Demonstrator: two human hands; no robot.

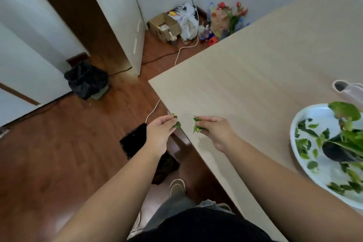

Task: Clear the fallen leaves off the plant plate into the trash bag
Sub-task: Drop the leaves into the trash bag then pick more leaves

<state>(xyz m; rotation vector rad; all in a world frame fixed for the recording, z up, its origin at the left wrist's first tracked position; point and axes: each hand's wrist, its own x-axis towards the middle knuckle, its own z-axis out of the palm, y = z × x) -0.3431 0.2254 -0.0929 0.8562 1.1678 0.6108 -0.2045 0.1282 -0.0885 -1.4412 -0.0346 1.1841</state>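
Hands: left hand point(160, 133) and right hand point(215, 132) each pinch leaves beside the table point(255, 76) corner.
Remaining: many fallen leaves point(303, 144) on plate point(294, 124).

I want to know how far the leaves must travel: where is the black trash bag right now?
In the head view, the black trash bag sits on the wooden floor beside the table's near corner, directly under the left hand.

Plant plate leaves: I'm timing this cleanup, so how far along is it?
Underway, not near done. In hand: the left hand pinches a few leaves at the table corner, and the right hand pinches another clump over the table. Left: many fallen leaves still lie on the white plate around the plant. What already sits in the black trash bag on the floor cannot be seen.
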